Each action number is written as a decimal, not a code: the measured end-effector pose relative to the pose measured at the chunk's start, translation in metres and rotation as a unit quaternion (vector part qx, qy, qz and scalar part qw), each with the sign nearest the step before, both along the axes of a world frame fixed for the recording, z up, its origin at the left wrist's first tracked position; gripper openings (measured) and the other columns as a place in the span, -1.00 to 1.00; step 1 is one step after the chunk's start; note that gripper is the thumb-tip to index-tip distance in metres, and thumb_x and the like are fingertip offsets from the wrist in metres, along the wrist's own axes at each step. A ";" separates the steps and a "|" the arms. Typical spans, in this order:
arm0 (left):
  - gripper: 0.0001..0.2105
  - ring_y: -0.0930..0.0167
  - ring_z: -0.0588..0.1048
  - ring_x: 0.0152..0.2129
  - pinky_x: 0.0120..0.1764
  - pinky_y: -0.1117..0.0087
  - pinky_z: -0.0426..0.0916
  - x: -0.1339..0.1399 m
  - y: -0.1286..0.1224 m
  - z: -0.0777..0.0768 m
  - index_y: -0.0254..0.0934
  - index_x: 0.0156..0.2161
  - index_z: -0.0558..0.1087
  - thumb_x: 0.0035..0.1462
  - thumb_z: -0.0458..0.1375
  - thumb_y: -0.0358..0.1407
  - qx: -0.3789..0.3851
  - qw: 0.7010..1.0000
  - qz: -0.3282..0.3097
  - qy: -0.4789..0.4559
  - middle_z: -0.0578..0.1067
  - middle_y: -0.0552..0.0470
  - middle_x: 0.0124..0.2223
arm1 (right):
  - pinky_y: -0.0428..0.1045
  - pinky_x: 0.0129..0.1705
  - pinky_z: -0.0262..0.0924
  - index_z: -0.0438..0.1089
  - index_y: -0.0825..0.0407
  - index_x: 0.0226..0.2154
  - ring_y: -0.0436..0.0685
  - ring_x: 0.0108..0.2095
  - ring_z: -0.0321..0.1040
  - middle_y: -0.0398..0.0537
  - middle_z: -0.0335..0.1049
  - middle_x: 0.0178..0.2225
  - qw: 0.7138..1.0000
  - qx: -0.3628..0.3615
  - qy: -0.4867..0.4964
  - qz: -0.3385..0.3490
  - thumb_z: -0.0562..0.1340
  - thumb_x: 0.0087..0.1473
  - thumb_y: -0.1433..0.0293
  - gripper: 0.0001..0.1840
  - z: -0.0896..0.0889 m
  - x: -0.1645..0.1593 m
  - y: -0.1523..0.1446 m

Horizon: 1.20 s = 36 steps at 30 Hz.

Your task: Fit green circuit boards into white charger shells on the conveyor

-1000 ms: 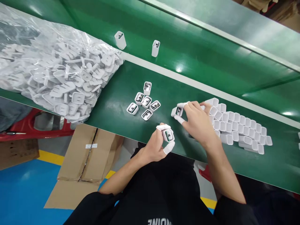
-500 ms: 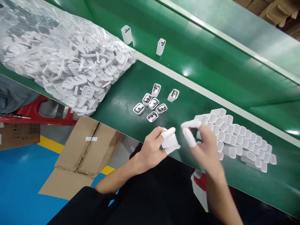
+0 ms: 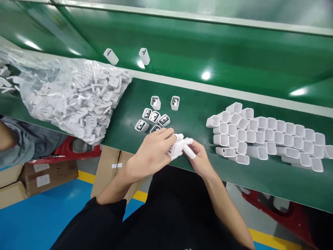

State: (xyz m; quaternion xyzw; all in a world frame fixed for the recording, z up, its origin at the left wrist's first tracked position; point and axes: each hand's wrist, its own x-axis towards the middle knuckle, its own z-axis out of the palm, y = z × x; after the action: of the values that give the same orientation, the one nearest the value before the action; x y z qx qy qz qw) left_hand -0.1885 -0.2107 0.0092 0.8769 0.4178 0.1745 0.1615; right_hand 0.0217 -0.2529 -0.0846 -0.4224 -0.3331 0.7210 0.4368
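Both my hands, with white finger cots on the fingertips, meet at the front edge of the green bench. In my left hand (image 3: 151, 152) is a white charger housing (image 3: 177, 148); its slotted end points left. The fingers and thumb of my right hand (image 3: 200, 158) close on the other end of that housing, and their tips hide part of it. Just beyond my left hand stand several white housings (image 3: 154, 116) with circuit parts showing inside. My left hand partly covers the nearest of them.
Right of my hands lies a stack of hollow white housings (image 3: 251, 136). A clear bag of slotted white end pieces (image 3: 85, 100) sits on the left. Two housings (image 3: 144, 56) stand at the back. Below are cardboard boxes (image 3: 48, 177), red stools (image 3: 281, 215) and another person's arm (image 3: 7, 137).
My right hand has come in from beside the stack and now grips the housing in my left hand. That housing's slotted end now shows. The camera view has turned and shifted.
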 end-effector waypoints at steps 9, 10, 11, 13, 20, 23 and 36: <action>-0.68 0.34 0.38 -0.37 -0.32 0.26 0.20 -0.004 0.007 0.003 -0.20 -0.26 0.45 0.43 0.40 -0.08 -0.030 0.999 -0.019 0.005 0.47 0.05 -0.28 | 0.09 -0.04 0.48 0.44 -0.10 -0.15 0.14 -0.22 0.41 -0.13 0.45 -0.22 0.996 0.078 -0.003 0.044 0.37 0.46 -0.08 -0.59 0.006 0.008 -0.010; -0.72 0.33 0.43 -0.34 -0.30 0.27 0.24 -0.004 0.006 0.003 -0.20 -0.19 0.53 0.44 0.40 -0.07 -0.036 0.999 -0.018 -0.003 0.51 0.04 -0.25 | 0.09 -0.03 0.48 0.44 -0.10 -0.14 0.13 -0.22 0.40 -0.13 0.44 -0.22 0.996 0.080 -0.004 0.044 0.35 0.48 -0.06 -0.61 0.007 0.009 -0.011; -0.76 0.32 0.47 -0.31 -0.27 0.28 0.29 -0.004 0.005 0.002 -0.20 -0.10 0.58 0.44 0.41 -0.07 -0.047 0.999 -0.019 -0.016 0.55 0.02 -0.21 | 0.10 -0.02 0.49 0.43 -0.10 -0.13 0.12 -0.22 0.40 -0.13 0.42 -0.22 0.996 0.082 -0.003 0.042 0.35 0.49 -0.04 -0.63 0.007 0.011 -0.012; -0.74 0.32 0.54 -0.27 -0.24 0.30 0.37 -0.003 0.001 -0.002 -0.19 0.07 0.63 0.44 0.43 -0.11 -0.068 0.995 -0.029 -0.062 0.62 0.00 -0.15 | 0.09 -0.02 0.49 0.41 -0.10 -0.16 0.12 -0.21 0.39 -0.14 0.41 -0.21 0.996 0.082 0.003 0.039 0.40 0.46 0.01 -0.65 0.008 0.013 -0.013; -0.59 0.35 0.64 -0.27 -0.25 0.37 0.51 -0.005 -0.011 -0.024 -0.18 0.18 0.64 0.29 0.56 -0.25 -0.071 0.978 -0.026 -0.193 0.70 -0.03 -0.11 | 0.05 -0.07 0.46 0.33 -0.09 -0.21 0.09 -0.22 0.39 -0.17 0.37 -0.23 0.994 0.090 0.014 0.060 0.47 0.40 0.07 -0.60 0.007 0.015 -0.013; -0.54 0.25 0.73 -0.11 -0.09 0.29 0.63 -0.009 -0.015 -0.027 -0.18 0.20 0.62 0.24 0.58 -0.28 -0.109 0.968 0.002 -0.227 0.74 -0.13 0.03 | 0.07 -0.04 0.50 0.35 -0.10 -0.16 0.10 -0.22 0.42 -0.13 0.43 -0.19 0.993 0.101 -0.016 0.053 0.34 0.51 0.01 -0.64 0.005 0.016 -0.015; -0.47 0.27 0.71 -0.10 -0.05 0.32 0.63 0.020 -0.029 -0.074 -0.19 -0.07 0.52 -0.06 0.70 -0.25 -0.350 0.767 0.031 -0.536 0.60 0.03 -0.08 | 0.27 0.24 0.60 0.49 -0.18 0.36 0.26 0.10 0.62 0.10 0.56 0.18 0.956 0.274 -0.054 -0.089 0.50 0.36 0.00 -0.36 -0.006 0.016 -0.025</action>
State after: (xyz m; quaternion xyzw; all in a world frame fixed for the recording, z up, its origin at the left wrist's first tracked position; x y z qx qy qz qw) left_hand -0.1689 -0.2399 -0.0651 0.5098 0.3223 0.4629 0.6496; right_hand 0.0380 -0.2780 -0.0902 -0.3527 -0.5021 0.5360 0.5798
